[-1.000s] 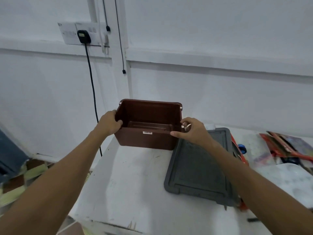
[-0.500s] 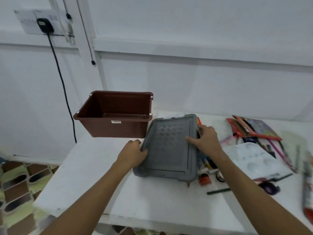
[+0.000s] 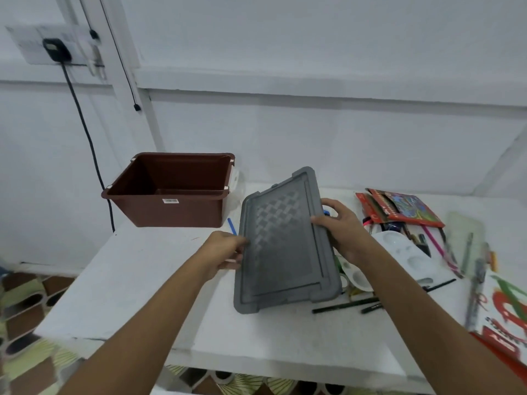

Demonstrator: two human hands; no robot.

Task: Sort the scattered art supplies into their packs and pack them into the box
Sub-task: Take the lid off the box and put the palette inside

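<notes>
So both hands are clamped on the grey lid (image 3: 285, 240), left hand (image 3: 225, 253) pinching its left long edge, right hand (image 3: 340, 229) wrapped round the right one, and it's tilted up off the worktop (image 3: 137, 280). Looks like light, stiff plastic, so an edge grip seems plenty. The brown box (image 3: 171, 192) sits open at the back left, nothing visible inside. Pencils (image 3: 345, 305), a white palette (image 3: 410, 256) and a red pencil pack (image 3: 399, 208) lie scattered to the right, and I'd take that flat card pack by its sides.
</notes>
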